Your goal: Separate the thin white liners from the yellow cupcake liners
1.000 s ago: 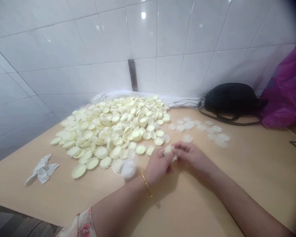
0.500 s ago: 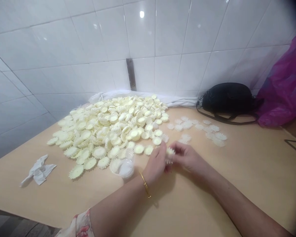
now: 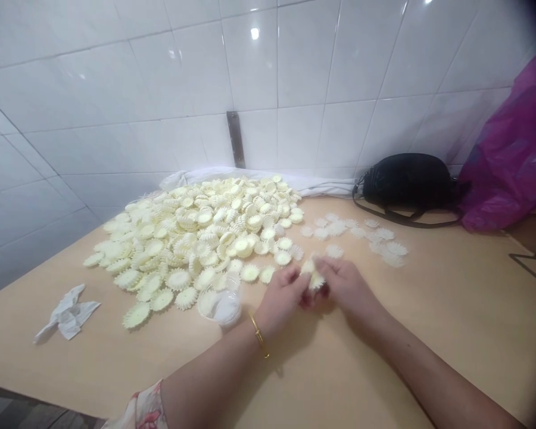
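A glossy white tiled wall (image 3: 138, 83) backs the smooth tan tabletop (image 3: 361, 381), which bears a heap of pale-yellow scalloped discs (image 3: 196, 229) and a rounded black bag (image 3: 408, 179). Just above it, the fingers of the left hand (image 3: 281, 298) and right hand (image 3: 352, 291) pinch one pale-yellow, petal-edged piece (image 3: 314, 279).

A pale yellow, jagged-edged piece (image 3: 315, 279) is held between both hands (image 3: 282, 298)
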`<action>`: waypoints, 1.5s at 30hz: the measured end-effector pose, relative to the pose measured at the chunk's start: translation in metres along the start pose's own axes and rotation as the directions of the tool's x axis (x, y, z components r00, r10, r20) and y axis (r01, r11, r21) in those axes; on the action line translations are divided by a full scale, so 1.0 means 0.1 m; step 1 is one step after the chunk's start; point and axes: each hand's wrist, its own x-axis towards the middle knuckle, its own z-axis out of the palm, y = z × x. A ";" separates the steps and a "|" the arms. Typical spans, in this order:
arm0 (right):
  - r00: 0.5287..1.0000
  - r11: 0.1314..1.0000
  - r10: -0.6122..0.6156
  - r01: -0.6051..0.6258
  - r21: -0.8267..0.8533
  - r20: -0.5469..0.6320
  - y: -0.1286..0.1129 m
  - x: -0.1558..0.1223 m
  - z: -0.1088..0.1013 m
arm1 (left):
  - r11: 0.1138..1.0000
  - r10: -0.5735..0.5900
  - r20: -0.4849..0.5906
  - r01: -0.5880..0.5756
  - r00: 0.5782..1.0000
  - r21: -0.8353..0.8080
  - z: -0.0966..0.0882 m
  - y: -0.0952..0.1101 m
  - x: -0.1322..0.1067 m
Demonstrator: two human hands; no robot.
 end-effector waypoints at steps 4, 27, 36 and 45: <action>0.999 0.991 -0.025 0.020 -0.135 -0.037 0.03 -0.01 0.00 | 0.999 -0.023 -0.053 0.025 0.998 0.039 0.00 -0.08 0.01; 0.949 0.711 -0.181 -0.056 -0.701 -0.258 0.22 0.20 -0.55 | 0.994 -0.005 -0.073 0.013 0.997 0.109 -0.04 -0.34 0.08; 0.966 0.997 -0.046 0.059 -0.043 0.254 -0.11 -0.03 -0.13 | 0.985 0.035 -0.099 -0.018 0.994 0.172 -0.06 -0.20 0.06; 0.944 0.967 0.060 -0.135 0.214 0.324 0.01 0.00 -0.13 | 0.989 0.007 -0.097 0.008 0.995 0.147 -0.03 -0.14 0.04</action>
